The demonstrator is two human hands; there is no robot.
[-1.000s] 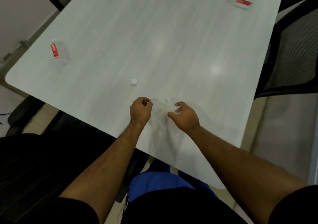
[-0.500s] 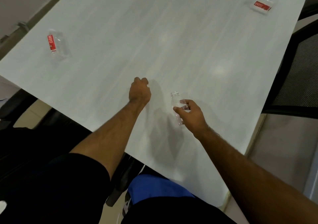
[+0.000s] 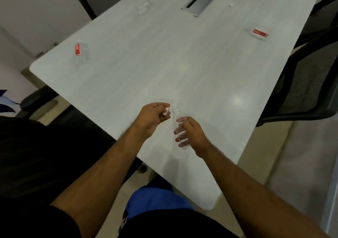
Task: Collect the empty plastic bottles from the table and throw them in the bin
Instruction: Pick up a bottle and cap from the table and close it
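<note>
My right hand [image 3: 192,133] grips a clear, label-free plastic bottle [image 3: 181,128] held upright above the near part of the pale table [image 3: 164,63]. My left hand [image 3: 152,117] pinches a small white cap [image 3: 166,111] just left of the bottle's open neck. A bottle with a red label [image 3: 80,50] lies near the table's left edge. Another red-labelled bottle [image 3: 258,33] lies at the far right. A clear bottle [image 3: 143,9] lies at the far end. No bin is in view.
A metal cable hatch [image 3: 198,2] is set into the table at the far middle, with a loose white cap [image 3: 231,4] beside it. Black mesh chairs [image 3: 307,84] stand along the right side. Another black chair [image 3: 36,98] is at the left.
My left hand picked the white cap off the table and brought it beside the bottle's neck. My right hand lifted the clear bottle upright. The camera tilted up, showing more of the table's far end.
</note>
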